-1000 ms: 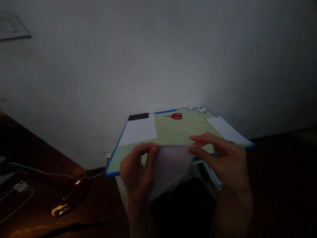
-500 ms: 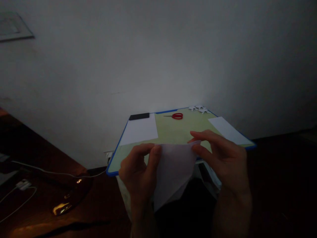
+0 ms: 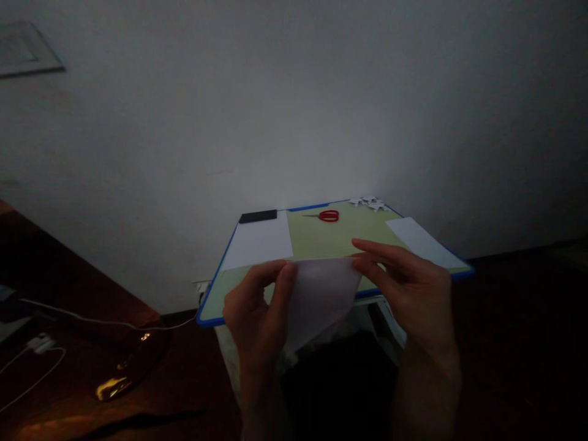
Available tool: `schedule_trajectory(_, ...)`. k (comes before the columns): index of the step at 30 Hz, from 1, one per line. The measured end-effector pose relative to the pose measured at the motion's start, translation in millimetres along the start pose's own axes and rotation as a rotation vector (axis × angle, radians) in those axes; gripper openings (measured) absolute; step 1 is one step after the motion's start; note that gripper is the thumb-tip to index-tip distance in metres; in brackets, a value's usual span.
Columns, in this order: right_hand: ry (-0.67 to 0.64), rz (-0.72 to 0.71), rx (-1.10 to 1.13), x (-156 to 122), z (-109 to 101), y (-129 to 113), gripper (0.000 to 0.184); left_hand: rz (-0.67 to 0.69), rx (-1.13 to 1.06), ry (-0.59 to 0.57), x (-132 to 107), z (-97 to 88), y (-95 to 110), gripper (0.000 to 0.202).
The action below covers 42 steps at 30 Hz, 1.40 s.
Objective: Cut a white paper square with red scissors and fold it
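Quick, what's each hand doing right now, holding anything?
Left hand: closed, pinching the left edge of the folded white paper.
Right hand: closed, pinching the paper's upper right corner.

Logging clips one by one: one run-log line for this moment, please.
left hand: grips paper | right hand: grips paper | board: scissors, left sheet, right sheet, cutouts

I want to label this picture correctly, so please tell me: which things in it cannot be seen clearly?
- White paper, head view: the left hand and right hand pinching it cover its top corners.
- White scraps at the board's far corner: too small to tell their shapes.
- Wall frame: cut by the left picture edge.
- Shiny object, lower left: too dark to identify.
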State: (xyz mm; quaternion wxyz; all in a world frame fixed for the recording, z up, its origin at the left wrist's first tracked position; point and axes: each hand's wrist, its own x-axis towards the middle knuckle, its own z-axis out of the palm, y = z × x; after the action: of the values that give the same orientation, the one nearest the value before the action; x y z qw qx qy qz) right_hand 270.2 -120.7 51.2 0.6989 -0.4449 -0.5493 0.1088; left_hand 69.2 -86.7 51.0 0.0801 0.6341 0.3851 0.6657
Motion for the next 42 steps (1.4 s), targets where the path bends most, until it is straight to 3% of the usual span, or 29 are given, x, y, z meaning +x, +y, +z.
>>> schedule_trajectory(7,-0.01,-0.095,-0.063,0.8,-2.7,-2.9,0.022,0.016,0.009,0.016,-1.5,1.5,-1.1,0.007)
schedule_trajectory(15,0.08,-0.056,0.075,-3.0,2.6,-0.8,0.016,0.02,-0.103,-0.041,-0.6,-4.2,1.9,0.007)
schedule_trajectory(21,0.01,-0.062,0.041,-3.2,-0.6,-2.2,0.021,0.03,-0.15,-0.069,0.9,-5.8,0.8,0.011)
schedule_trajectory(27,0.046,-0.06,0.072,-4.1,1.8,-3.1,0.023,0.012,-0.121,-0.048,0.7,-6.9,-0.9,0.008)
schedule_trajectory(31,-0.068,-0.044,0.165,-5.5,0.2,-3.0,0.028,0.044,-0.097,-0.061,-1.0,-7.5,-1.3,0.007)
schedule_trajectory(35,-0.221,-0.068,0.162,-6.5,0.5,-10.1,0.036,0.116,-0.068,-0.152,0.4,-6.2,5.9,0.009)
schedule_trajectory(42,-0.306,-0.139,0.123,-6.2,7.9,-18.6,0.021,0.207,-0.079,-0.306,7.0,-2.3,19.6,0.015)
